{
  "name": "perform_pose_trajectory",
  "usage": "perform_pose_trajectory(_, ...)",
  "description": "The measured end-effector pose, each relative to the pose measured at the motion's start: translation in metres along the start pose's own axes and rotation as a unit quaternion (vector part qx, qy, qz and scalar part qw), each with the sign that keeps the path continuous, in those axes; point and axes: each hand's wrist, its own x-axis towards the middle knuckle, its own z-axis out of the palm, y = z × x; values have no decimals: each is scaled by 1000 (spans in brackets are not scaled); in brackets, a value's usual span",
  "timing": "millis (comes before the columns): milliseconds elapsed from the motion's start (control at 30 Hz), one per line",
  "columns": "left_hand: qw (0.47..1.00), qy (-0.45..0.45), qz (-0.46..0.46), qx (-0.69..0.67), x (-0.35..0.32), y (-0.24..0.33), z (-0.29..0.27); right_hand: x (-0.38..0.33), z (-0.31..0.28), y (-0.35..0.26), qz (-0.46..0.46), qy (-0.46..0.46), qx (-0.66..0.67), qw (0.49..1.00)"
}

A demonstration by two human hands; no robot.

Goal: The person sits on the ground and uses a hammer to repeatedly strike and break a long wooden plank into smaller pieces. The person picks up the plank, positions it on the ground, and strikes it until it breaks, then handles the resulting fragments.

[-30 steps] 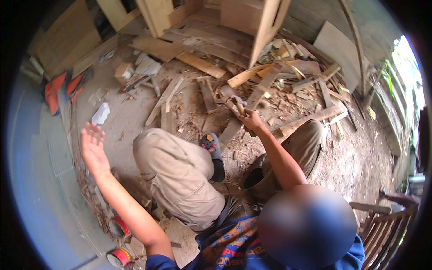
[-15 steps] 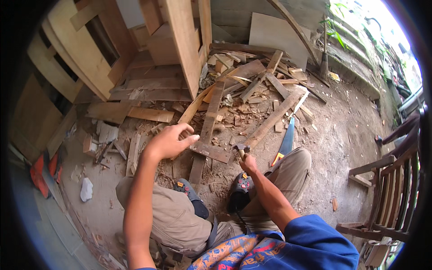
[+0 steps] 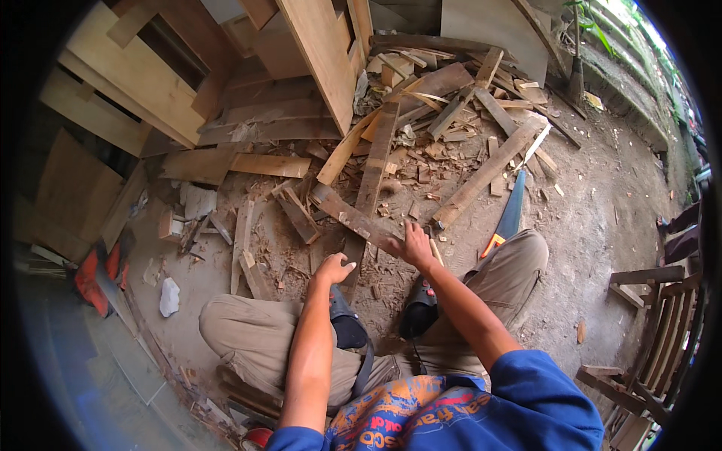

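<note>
A short brown wooden board [image 3: 357, 218] lies tilted across a long plank [image 3: 376, 161] in front of me. My right hand [image 3: 416, 246] is closed round the board's near right end. Just left of the plank, my left hand [image 3: 333, 268] hovers apart from the board, fingers loosely curled, thumb apart, nothing visible in it. A hammer [image 3: 435, 249] is on the ground beside my right hand; its pale handle shows, but part of it is hidden. To the right, a handsaw [image 3: 509, 214] with a blue blade and an orange-yellow handle lies near my knee.
Ahead is a heap of scrap wood [image 3: 444, 98] with chips around it. A wooden cabinet [image 3: 320, 60] stands at the back left. Another beam [image 3: 489, 173] lies to the right, and a slatted wooden chair [image 3: 662, 338] is at the far right. A white crumpled piece [image 3: 170, 297] lies left.
My right hand has let go of the hammer and taken hold of the short board, which now lies at a steeper angle. My left hand has moved right and nearer to me.
</note>
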Motion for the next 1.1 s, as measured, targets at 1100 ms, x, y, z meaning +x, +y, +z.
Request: perform_pose_trajectory(1100, 996, -46, -60, -41, -19, 75, -12, 7, -33, 48, 403, 115, 183, 889)
